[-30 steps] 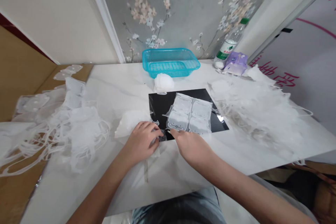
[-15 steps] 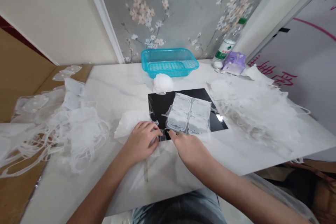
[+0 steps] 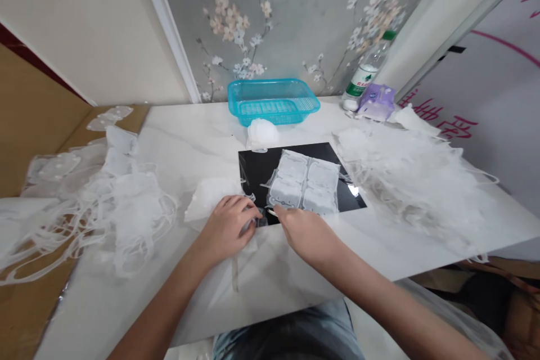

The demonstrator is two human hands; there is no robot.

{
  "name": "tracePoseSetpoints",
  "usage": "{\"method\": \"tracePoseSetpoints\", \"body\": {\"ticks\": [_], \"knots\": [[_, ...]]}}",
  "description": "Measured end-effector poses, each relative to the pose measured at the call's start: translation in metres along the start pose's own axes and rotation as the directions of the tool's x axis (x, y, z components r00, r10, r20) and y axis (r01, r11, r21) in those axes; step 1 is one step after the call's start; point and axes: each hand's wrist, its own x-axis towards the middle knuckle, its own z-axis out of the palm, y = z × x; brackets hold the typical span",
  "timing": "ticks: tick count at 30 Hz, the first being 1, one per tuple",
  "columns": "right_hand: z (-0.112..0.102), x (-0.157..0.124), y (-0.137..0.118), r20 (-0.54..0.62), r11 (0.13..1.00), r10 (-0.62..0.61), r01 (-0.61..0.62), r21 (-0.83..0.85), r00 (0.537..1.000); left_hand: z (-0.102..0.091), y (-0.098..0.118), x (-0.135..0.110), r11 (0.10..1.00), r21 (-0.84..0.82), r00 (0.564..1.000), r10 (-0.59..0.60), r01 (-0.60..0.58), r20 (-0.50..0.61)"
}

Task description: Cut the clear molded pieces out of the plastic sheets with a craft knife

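A clear plastic packet is lying flat on a black sheet, its four white pads sitting two by two. The left hand is pinching clear film at the sheet's near edge; the right hand is resting open just beside the packet's lower edge.

Bright even indoor light, soft shadows, small glare on the black sheet, curved wide-angle edges
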Motion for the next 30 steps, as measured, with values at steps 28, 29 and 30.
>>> {"method": "tracePoseSetpoints", "body": {"ticks": [28,29,30], "knots": [[0.01,-0.001,0.007,-0.073,0.997,0.061,-0.057,0.055,0.995,-0.002,-0.004,-0.001,0.999,-0.031,0.999,0.043,-0.043,0.012],[0.012,-0.002,0.006,-0.068,0.993,0.086,-0.08,0.082,0.994,-0.002,-0.004,-0.001,0.999,-0.03,0.999,0.046,-0.045,0.013],[0.014,-0.003,0.006,-0.064,0.989,0.12,-0.113,0.101,0.991,-0.002,-0.004,-0.001,0.998,-0.028,0.999,0.048,-0.047,0.015]]}}
